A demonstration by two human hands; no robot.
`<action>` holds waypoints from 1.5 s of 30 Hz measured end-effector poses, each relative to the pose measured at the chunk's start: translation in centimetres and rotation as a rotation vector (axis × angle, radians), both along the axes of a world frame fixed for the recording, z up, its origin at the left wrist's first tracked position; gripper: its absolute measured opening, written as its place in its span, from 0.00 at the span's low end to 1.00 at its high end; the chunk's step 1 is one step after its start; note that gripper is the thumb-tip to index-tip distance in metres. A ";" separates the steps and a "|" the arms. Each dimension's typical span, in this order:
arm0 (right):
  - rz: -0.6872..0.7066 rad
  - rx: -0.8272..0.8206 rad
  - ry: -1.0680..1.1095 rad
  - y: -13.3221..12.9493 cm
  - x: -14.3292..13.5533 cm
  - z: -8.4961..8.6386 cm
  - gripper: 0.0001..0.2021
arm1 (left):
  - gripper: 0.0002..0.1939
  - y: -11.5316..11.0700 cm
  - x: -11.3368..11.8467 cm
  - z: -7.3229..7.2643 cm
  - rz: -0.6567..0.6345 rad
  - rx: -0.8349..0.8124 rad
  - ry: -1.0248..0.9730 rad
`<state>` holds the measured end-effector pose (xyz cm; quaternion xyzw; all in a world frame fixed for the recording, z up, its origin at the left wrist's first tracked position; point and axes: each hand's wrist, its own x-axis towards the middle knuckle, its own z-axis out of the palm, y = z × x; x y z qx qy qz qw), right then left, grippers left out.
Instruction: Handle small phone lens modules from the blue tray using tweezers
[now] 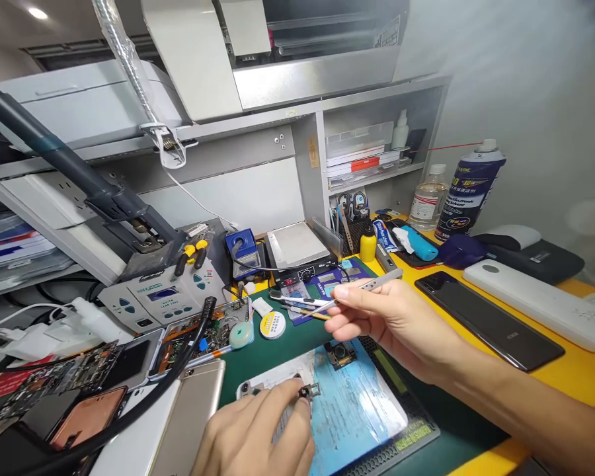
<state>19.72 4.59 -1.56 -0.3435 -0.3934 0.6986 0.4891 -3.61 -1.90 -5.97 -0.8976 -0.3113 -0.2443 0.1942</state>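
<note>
My right hand is raised above the mat, closed around a pair of metal tweezers whose tips point down and left. Lower down, my left hand has its fingers bent together at a small metal-framed phone part, which pokes out past the fingertips. Both rest over a scuffed blue and white plate. Near that plate's top edge lies a small dark camera module. Some of what sits beneath my left fingers is hidden.
Phones and a board-filled tray crowd the left, crossed by a black hose. A soldering station stands behind. On the right are a dark phone, a long white device and a spray can.
</note>
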 end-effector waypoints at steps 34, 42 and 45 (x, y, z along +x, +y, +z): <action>0.080 -0.089 0.071 0.3 0.1 -0.3 0.07 | 0.05 0.3 1.8 2.5 0.249 -0.388 -0.498; 0.118 -0.142 0.053 0.2 0.1 -0.3 0.09 | 0.05 1.4 3.8 3.3 0.229 -0.436 -0.736; 0.130 -0.153 0.042 0.3 0.1 -0.7 0.08 | 0.02 1.6 4.3 3.2 0.195 -0.402 -0.768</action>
